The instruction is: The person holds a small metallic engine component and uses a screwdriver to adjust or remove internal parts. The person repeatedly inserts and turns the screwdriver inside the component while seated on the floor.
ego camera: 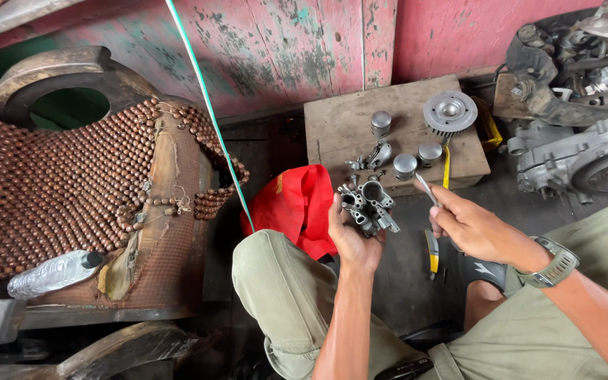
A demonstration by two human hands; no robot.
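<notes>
**Carburettor body in hand, parts laid out, tool at the ready**

The left hand (352,236) holds a small grey metal carburettor body (367,206) upright, its grip clamped around the lower part, open bore facing up. It sits near frame centre, above the person's left knee and apart from the other parts.

The right hand (474,229), at 3 o'clock from the body, has its grip closed on a thin metal tool (427,188) whose tip points toward 11 o'clock. The tip is near the body but not touching it.

On the wooden board (339,130) at 12 o'clock, serving as a desk, loose parts lie apart from one another: three small round metal caps (405,165), a finned round disc (450,112) and a small bracket-like piece (377,155). In my judgement the unit is already stripped down, with separate components set aside.

A yellow-handled tool (431,252) lies on the floor at 5 o'clock from the body. A red cloth (293,204) lies at 9 o'clock. An engine casing (585,155) rests at 2 o'clock, still off any frame.

Assessment: work on the body itself appears under way; refitting of the laid-out parts is not yet done. Whether the bore is clean cannot be told.
</notes>
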